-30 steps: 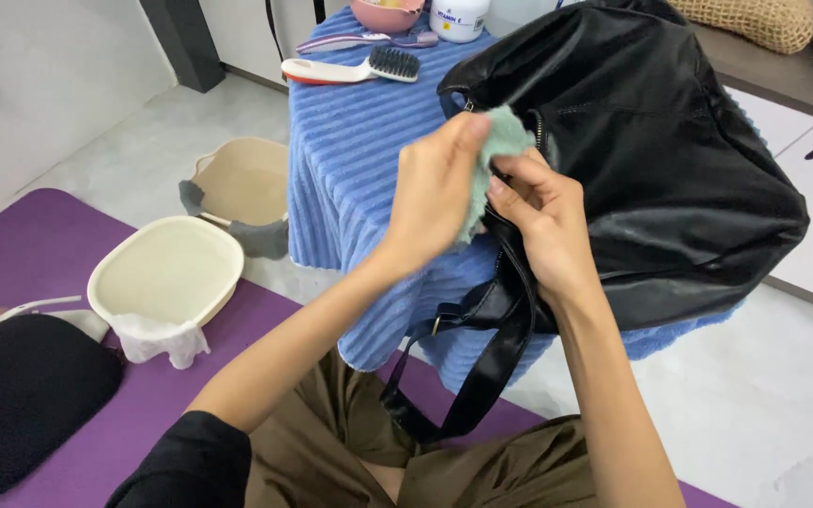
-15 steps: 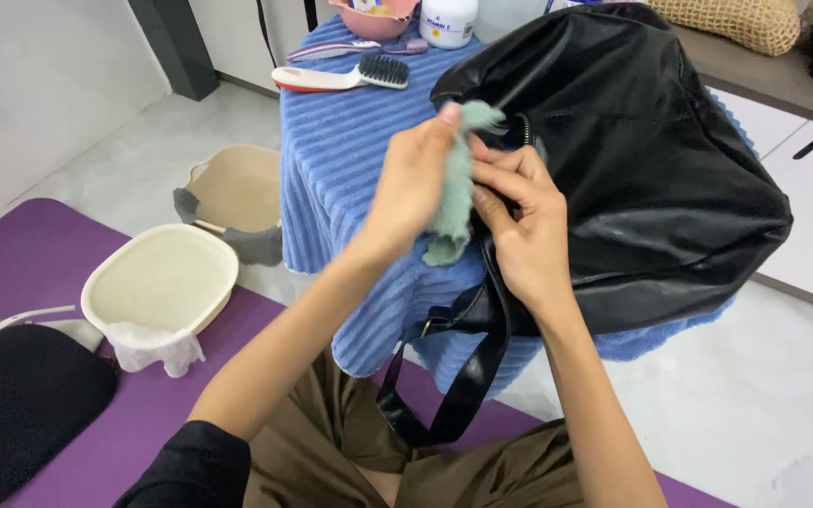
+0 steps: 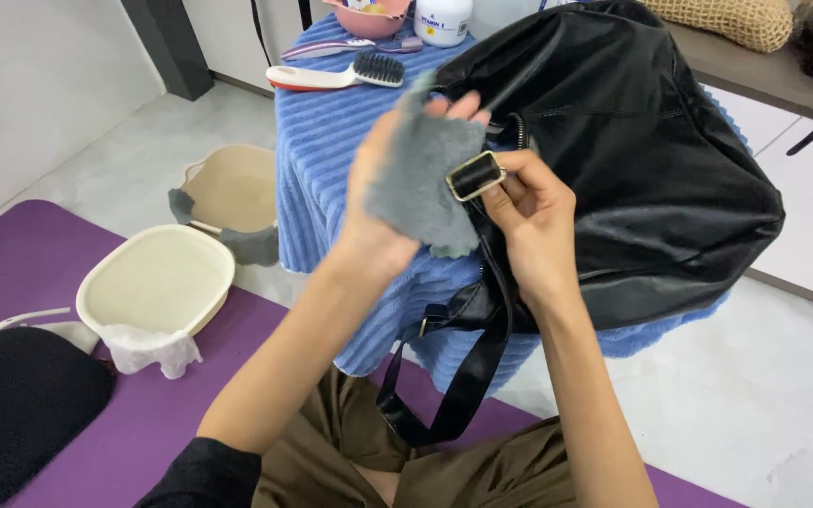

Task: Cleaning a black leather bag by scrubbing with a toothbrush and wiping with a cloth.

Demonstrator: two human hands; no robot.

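The left hand (image 3: 383,202) pressed a soft, limp grey cloth (image 3: 421,179) to the stiff metal buckle (image 3: 474,176) that the right hand's (image 3: 529,221) fingers pinched, the sensible hold on the floppy, slick black bag (image 3: 632,160).

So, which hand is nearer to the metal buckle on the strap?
Right. The right hand pinches the metal buckle in its fingers; the left hand, beside it, presses the grey cloth against it.

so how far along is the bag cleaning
Midway, by the look of it. The left hand holds a grey cloth against the metal buckle, which the right hand pinches steady. The black bag looks glossy, but what has been wiped can't be told. The brush lies unused on the blue cover.
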